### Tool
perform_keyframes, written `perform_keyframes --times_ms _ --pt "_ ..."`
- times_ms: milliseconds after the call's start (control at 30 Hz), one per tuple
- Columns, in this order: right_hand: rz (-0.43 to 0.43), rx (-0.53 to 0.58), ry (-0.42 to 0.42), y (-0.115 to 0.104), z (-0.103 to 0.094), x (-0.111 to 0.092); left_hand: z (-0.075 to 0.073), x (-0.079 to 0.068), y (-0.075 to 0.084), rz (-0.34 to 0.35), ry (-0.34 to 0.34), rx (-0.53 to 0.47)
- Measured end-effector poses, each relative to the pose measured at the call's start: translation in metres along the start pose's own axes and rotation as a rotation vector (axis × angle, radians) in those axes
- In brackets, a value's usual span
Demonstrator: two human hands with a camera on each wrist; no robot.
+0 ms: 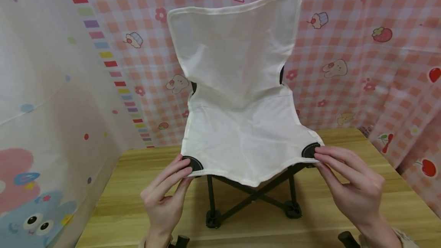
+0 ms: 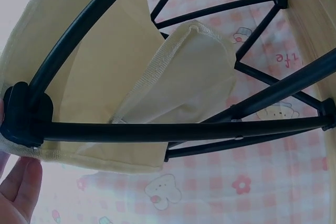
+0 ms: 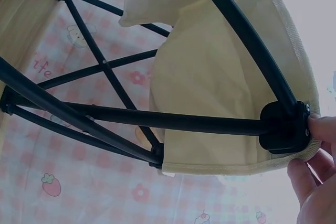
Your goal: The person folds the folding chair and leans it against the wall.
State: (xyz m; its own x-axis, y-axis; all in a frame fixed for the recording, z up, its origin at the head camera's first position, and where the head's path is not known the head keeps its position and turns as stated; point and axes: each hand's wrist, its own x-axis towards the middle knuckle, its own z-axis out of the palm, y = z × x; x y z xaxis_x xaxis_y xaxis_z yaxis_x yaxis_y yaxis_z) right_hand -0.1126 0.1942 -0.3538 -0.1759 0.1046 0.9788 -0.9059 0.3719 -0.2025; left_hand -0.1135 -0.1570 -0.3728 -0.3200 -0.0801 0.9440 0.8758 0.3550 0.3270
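Observation:
A small folding chair (image 1: 241, 137) with white fabric and a dark tube frame stands unfolded in the middle of the head view. At its front left seat corner, my left hand (image 1: 165, 194) pinches the dark corner patch (image 1: 193, 163) between thumb and fingers. The opposite front corner, with a matching patch (image 1: 309, 150), is gripped the same way by my right hand (image 1: 355, 183). Both wrist views look under the seat, where black plastic joints (image 2: 26, 116) meet the crossed tubes (image 3: 210, 121) right beside my fingertips. The fabric's front edge sags between the hands.
The chair's feet (image 1: 213, 219) rest on a wooden tabletop (image 1: 113, 202). Behind hangs a pink checked cloth (image 1: 344, 98), and a pale patterned curtain (image 1: 69, 87) hangs at the left. Two dark rod ends (image 1: 348, 239) poke up at the bottom edge near my wrists.

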Motion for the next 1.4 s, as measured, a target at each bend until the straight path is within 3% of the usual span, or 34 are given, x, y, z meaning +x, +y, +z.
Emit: perform_keyframes --times_ms 533,1200,1400 --pt "-0.024 0.039 0.026 -0.005 0.013 0.010 0.015 0.010 0.007 0.052 0.070 -0.047" --pt "-0.052 0.047 0.089 -0.018 0.039 0.033 0.038 0.033 0.016 0.110 0.101 -0.024" --pt "-0.069 0.057 0.084 -0.021 0.046 0.037 0.042 0.038 0.020 0.098 0.101 -0.011"
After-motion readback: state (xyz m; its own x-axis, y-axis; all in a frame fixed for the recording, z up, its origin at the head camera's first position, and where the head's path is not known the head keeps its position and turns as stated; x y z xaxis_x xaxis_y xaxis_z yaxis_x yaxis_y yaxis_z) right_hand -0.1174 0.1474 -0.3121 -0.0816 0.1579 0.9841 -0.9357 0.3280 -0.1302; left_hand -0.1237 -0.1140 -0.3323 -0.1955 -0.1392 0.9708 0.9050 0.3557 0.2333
